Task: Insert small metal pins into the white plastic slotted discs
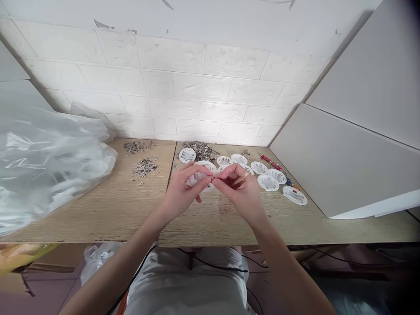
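Small part point(213, 178) | pinched by both hands point(184, 187) point(244, 189) | table edge point(210, 244) well apart

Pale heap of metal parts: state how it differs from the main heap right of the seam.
The main heap spreads wider than the pale heap. The main heap looks darker than the pale heap. The main heap lies nearer the brick-patterned wall than the pale heap. Both are loose piles of small parts on the wooden table.
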`<control>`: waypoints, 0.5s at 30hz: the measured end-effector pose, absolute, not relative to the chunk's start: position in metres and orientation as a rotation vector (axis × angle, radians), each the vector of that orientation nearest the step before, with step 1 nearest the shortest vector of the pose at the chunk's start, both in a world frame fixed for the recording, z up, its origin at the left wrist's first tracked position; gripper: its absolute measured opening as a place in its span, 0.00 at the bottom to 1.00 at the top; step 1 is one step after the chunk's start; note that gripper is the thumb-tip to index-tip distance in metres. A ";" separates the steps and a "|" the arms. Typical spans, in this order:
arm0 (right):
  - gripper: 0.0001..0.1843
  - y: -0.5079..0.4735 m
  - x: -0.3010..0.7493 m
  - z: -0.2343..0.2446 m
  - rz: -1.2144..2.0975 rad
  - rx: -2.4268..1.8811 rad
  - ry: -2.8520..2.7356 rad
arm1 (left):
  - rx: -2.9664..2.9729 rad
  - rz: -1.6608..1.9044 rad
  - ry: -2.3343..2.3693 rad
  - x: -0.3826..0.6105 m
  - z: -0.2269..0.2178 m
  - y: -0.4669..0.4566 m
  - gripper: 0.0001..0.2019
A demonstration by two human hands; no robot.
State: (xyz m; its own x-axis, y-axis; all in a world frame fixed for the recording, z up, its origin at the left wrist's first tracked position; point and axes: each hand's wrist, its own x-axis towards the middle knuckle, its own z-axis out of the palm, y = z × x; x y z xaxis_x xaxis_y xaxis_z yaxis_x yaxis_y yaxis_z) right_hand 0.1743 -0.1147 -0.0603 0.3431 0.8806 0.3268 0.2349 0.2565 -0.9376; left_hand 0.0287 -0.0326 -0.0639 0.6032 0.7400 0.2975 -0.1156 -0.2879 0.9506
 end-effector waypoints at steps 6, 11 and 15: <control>0.14 -0.115 0.174 -0.057 0.577 -1.335 -1.183 | 1.714 0.909 0.481 0.029 -0.064 -0.028 0.12; 0.15 -0.130 0.177 -0.049 0.562 -1.353 -1.186 | 1.502 0.850 0.489 0.031 -0.068 -0.028 0.14; 0.12 -0.161 0.201 -0.041 0.566 -1.303 -1.216 | 1.350 0.861 0.519 0.031 -0.069 -0.026 0.15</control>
State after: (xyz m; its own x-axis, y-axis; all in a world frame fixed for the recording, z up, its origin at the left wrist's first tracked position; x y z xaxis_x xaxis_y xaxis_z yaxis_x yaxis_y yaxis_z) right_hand 0.2012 -0.1611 -0.0406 0.3341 0.8760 0.3479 0.2974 0.2523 -0.9208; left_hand 0.0307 -0.0258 -0.0694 0.6034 0.7832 0.1499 -0.2335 -0.0063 0.9723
